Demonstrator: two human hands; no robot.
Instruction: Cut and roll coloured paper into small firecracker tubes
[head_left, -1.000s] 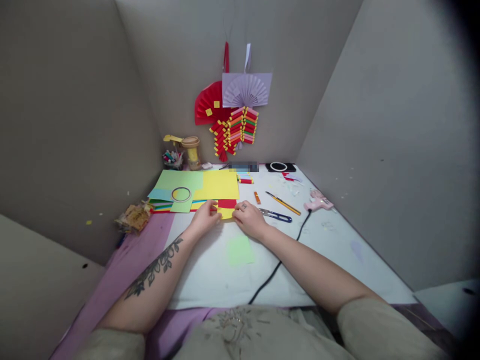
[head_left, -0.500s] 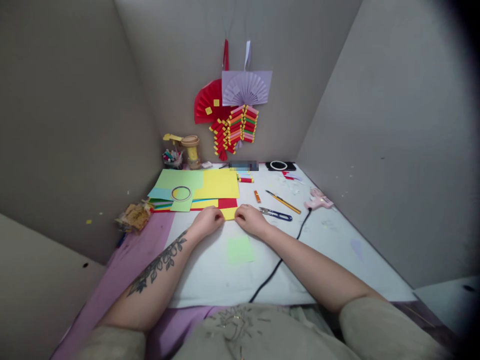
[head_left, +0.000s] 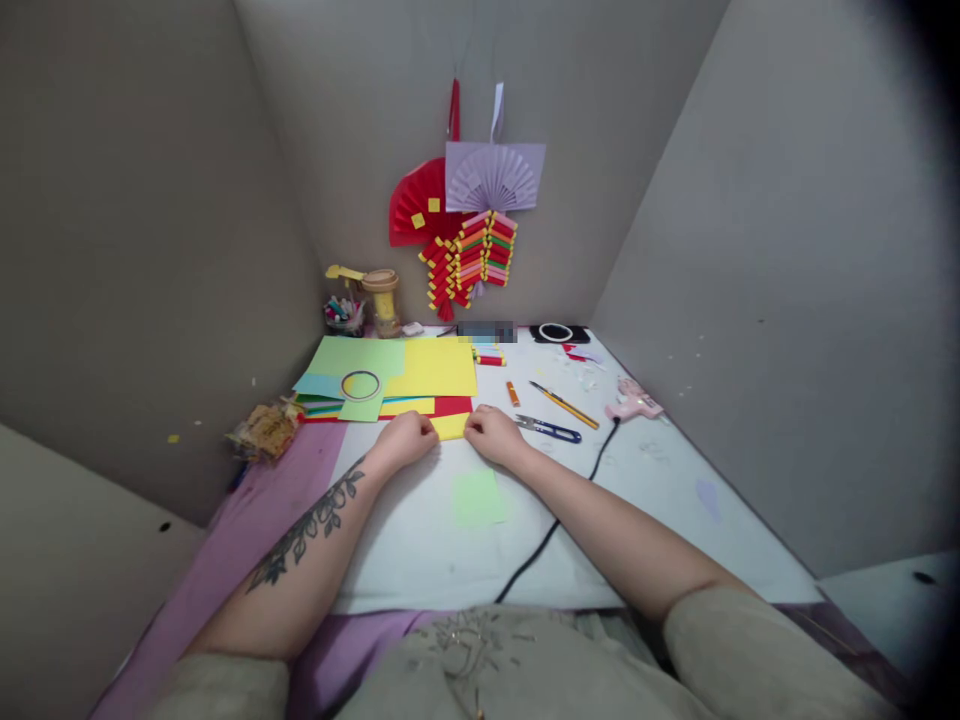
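Observation:
A small yellow strip of paper (head_left: 451,428) stretches between my two hands, just above the white tabletop. My left hand (head_left: 407,438) pinches its left end, fingers closed. At the other end my right hand (head_left: 491,433) grips it the same way. Both sets of fingertips hide the strip's ends. Directly behind the strip lies a red sheet (head_left: 454,405), partly under the stack of coloured paper (head_left: 442,365). Nearer to me, a pale green square of paper (head_left: 480,498) lies flat. Blue thread snips (head_left: 551,429) rest close to my right hand.
A pencil-like yellow tool (head_left: 566,405), an orange piece (head_left: 512,393) and a pink glue gun (head_left: 634,400) with a black cord lie on the right. A tape roll (head_left: 361,386) sits on the paper stack. Paper fans and firecracker strings (head_left: 487,250) hang on the back wall.
The yellow strip shows a little more between my hands, with my left hand slightly farther left. Both hands keep their grip. The whole view has shifted slightly.

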